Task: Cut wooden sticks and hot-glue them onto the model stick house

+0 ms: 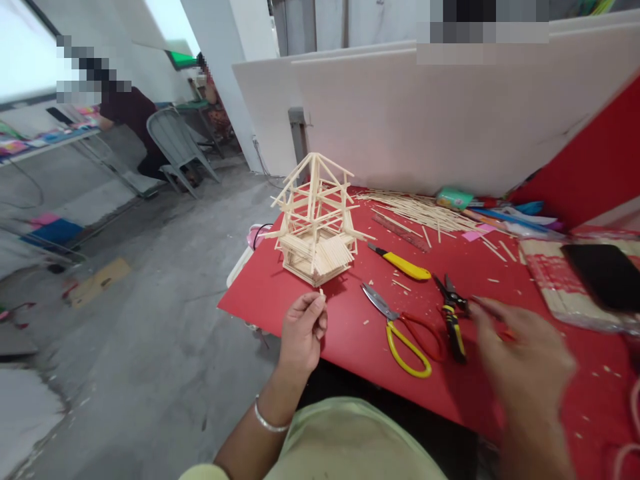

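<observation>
My left hand (304, 327) is closed in a pinch at the table's near edge, with the tip of a short wooden stick piece (322, 293) showing above the thumb. Just beyond it stands a small house-like model (316, 227) built of thin wooden sticks, with an open roof frame and one slatted panel. On the right, my right hand (525, 353) is blurred by motion, its fingertips close to black-and-yellow wire cutters (453, 320); whether it grips them I cannot tell. Between the hands lie scissors (395, 317) with one yellow and one red handle.
A yellow utility knife (405, 265) lies behind the scissors on the red tabletop (345, 333). Loose sticks (415, 212) are piled at the back. A phone (603, 275) rests on bagged sticks (543, 270) at right. White boards (400, 120) stand behind; a person (133, 120) sits far left.
</observation>
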Demonstrator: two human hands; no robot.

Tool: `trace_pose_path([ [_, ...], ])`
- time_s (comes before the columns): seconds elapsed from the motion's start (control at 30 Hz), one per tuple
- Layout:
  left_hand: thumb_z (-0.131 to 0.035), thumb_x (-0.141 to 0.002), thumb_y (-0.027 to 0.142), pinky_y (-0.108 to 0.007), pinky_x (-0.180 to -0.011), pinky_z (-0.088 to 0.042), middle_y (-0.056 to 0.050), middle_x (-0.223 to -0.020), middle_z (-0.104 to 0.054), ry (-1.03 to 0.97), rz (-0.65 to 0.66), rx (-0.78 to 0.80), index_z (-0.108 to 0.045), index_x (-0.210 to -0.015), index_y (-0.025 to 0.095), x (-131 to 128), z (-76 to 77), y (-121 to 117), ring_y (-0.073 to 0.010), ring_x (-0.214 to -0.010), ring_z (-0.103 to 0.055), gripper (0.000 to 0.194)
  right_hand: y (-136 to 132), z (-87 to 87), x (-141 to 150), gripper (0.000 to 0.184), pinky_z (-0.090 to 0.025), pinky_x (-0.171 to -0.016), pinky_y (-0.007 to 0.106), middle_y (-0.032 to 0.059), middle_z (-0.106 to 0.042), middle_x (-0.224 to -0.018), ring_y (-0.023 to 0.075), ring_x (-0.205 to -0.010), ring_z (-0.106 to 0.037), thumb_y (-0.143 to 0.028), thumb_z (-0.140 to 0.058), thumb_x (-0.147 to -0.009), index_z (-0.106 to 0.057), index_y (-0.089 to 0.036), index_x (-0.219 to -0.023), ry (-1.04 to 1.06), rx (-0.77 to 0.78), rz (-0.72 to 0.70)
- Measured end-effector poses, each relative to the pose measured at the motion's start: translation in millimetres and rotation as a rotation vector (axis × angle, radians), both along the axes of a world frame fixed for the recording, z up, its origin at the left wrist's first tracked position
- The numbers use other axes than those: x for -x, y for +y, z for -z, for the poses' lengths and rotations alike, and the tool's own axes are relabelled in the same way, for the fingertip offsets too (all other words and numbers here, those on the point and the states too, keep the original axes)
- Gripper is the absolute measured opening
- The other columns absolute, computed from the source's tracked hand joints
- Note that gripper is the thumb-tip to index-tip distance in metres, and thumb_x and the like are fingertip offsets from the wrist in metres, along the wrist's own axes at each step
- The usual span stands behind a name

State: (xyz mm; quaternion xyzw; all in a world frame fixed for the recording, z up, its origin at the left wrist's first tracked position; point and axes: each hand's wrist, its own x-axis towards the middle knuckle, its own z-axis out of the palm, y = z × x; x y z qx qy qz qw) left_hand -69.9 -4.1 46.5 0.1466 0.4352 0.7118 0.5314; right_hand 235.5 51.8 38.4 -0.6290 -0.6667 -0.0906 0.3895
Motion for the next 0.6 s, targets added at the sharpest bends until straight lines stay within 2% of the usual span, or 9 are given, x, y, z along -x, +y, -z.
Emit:
trace_pose_path([
  [0.1, -0.083, -0.072, 0.028, -0.013, -0.037, -0.025, 0.005, -0.059, -0.056, -0.083, 0.055, 0.028, -0.066, -0.083, 0.016, -5.2, -7.8, -0.7, -0.0027, -0.043, -0.042, 0.024, -17.2, -30.8, 92.1, 0.016, -0.049, -0.075, 0.034, 0.0039, -0.071, -0.089, 0.0175, -0.080, -0.063, -0.022, -0.067, -0.087, -0.073, -0.026, -0.102, 0.017, -0.124, -0.599],
  [0.17, -0.083, -0.072, 0.028, -0.013, -0.037, -0.023, 0.006, -0.055, -0.052, -0.109, 0.079, 0.031, -0.066, -0.084, 0.016, -6.0, -12.1, -1.3, -0.0021, -0.041, -0.039, 0.024, -18.1, -40.5, 138.5, 0.025, -0.048, -0.078, 0.034, 0.0042, -0.072, -0.092, 0.0168, -0.081, -0.061, -0.016, -0.069, -0.085, -0.071, -0.026, -0.108, 0.010, -0.148, -0.766],
  [0.23, -0.082, -0.073, 0.029, -0.013, -0.037, -0.023, 0.006, -0.054, -0.051, -0.115, 0.083, 0.026, -0.065, -0.082, 0.015, -3.5, -14.9, -1.8, -0.0015, -0.040, -0.037, 0.024, -12.5, -42.1, 165.8, 0.029, -0.048, -0.078, 0.034, 0.0047, -0.072, -0.093, 0.0173, -0.082, -0.060, -0.016, -0.071, -0.084, -0.070, -0.025, -0.112, 0.018, -0.155, -0.813],
  [0.3, -0.082, -0.073, 0.030, -0.013, -0.037, -0.023, 0.006, -0.054, -0.052, -0.117, 0.072, 0.023, -0.065, -0.079, 0.014, 1.5, -16.3, -1.9, -0.0013, -0.040, -0.036, 0.024, -4.5, -39.1, 177.2, 0.032, -0.048, -0.078, 0.034, 0.0044, -0.071, -0.093, 0.0175, -0.083, -0.059, -0.016, -0.072, -0.083, -0.070, -0.025, -0.113, 0.029, -0.154, -0.845],
  [0.47, -0.081, -0.072, 0.027, -0.014, -0.038, -0.023, 0.005, -0.051, -0.051, -0.121, 0.129, 0.027, -0.065, -0.073, 0.013, 13.5, -16.0, -0.6, -0.0013, -0.039, -0.035, 0.021, 6.1, -33.6, 177.6, 0.036, -0.049, -0.077, 0.033, 0.0039, -0.071, -0.094, 0.0171, -0.085, -0.058, -0.011, -0.068, -0.083, -0.070, -0.027, -0.115, 0.062, -0.118, -0.966],
  [0.6, -0.078, -0.072, 0.029, -0.015, -0.036, -0.022, 0.003, -0.054, -0.054, -0.074, 0.167, 0.066, -0.067, -0.074, 0.013, 15.9, -15.1, 1.8, -0.0017, -0.038, -0.038, 0.020, 5.6, -33.5, 177.7, 0.041, -0.051, -0.079, 0.032, 0.0040, -0.071, -0.095, 0.0168, -0.087, -0.060, -0.009, -0.064, -0.085, -0.067, -0.028, -0.121, 0.054, -0.109, -0.955],
])
